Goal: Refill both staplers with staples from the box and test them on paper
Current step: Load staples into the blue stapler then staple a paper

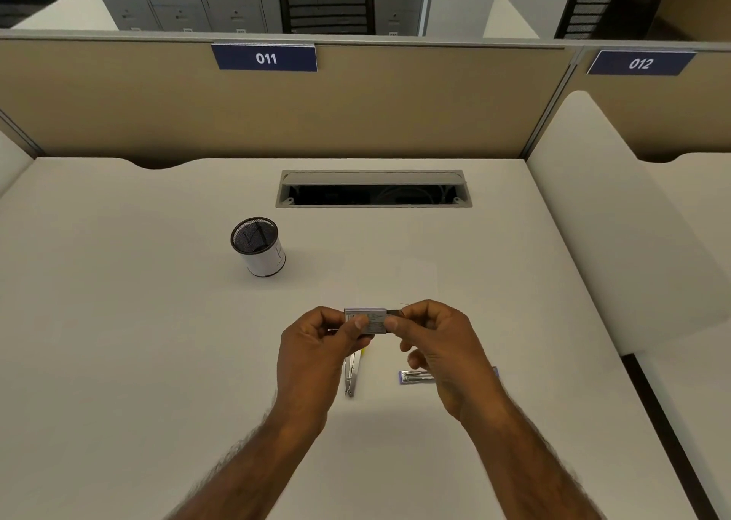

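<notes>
Head view. The white desk (118, 341) is bounded at the back by a tan partition (118, 104) bearing the label 011 (265, 58), and on the right by a white side divider (593, 203). The near and left parts of the desktop are bare. A cable hatch (374, 189) lies open near the back edge. A mesh pen cup (259, 246) stands left of centre, well apart from the hands.

The staple box (370, 321), small, pale grey with a purple upper edge and fine print, is held above the desk's middle. The left hand (316, 357) grips its left end, thumb on its face. The right hand (439, 349) pinches its right end, where a dark piece projects.

On the desk beneath lie an opened silver stapler (351, 377), partly hidden by the left hand, and a purple stapler (415, 377), partly hidden by the right hand.
</notes>
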A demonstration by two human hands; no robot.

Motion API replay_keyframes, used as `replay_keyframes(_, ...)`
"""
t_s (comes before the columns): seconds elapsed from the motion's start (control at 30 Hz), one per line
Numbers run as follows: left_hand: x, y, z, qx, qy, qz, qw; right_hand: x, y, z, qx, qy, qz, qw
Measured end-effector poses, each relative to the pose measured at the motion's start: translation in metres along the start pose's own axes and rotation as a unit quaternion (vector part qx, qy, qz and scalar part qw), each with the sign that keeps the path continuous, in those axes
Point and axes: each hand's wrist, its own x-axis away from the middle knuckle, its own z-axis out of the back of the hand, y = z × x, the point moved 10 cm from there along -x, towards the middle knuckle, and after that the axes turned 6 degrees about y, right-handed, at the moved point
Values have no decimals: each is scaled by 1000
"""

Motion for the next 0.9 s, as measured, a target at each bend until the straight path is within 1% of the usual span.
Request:
replay_keyframes(0.07,-1,0,-1,-1,-5,4,1000,-2,7,-2,-31,-26,-28,999)
replay_keyframes(0.17,-2,-5,1,12,-5,18,1000,-3,10,-3,-46,-43,-36,997)
replay_keyframes(0.23,-3,-10,2,17,-2,29,999,-3,7,0,-31,-25,-23,999)
replay_keyframes(0.4,0,-11,0,23,8,38,999,0,-5,5,47,34,39,998)
replay_keyframes(0.5,1,-8,1,20,16,29,999,3,-11,3,94,50,69,992)
replay_keyframes(0.6,3,-1,1,-16,18,2,1000,2,-10,2,91,47,58,993)
replay_keyframes(0.7,4,3,3,-57,26,-21,998,0,-7,0,50,23,44,998)
replay_keyframes(0.83,1,-3,4,-54,31,-9,998,0,-2,-1,50,11,25,998)
replay_keyframes(0.9,0,-8,5,-31,31,7,999,0,-1,-1,63,13,23,998)
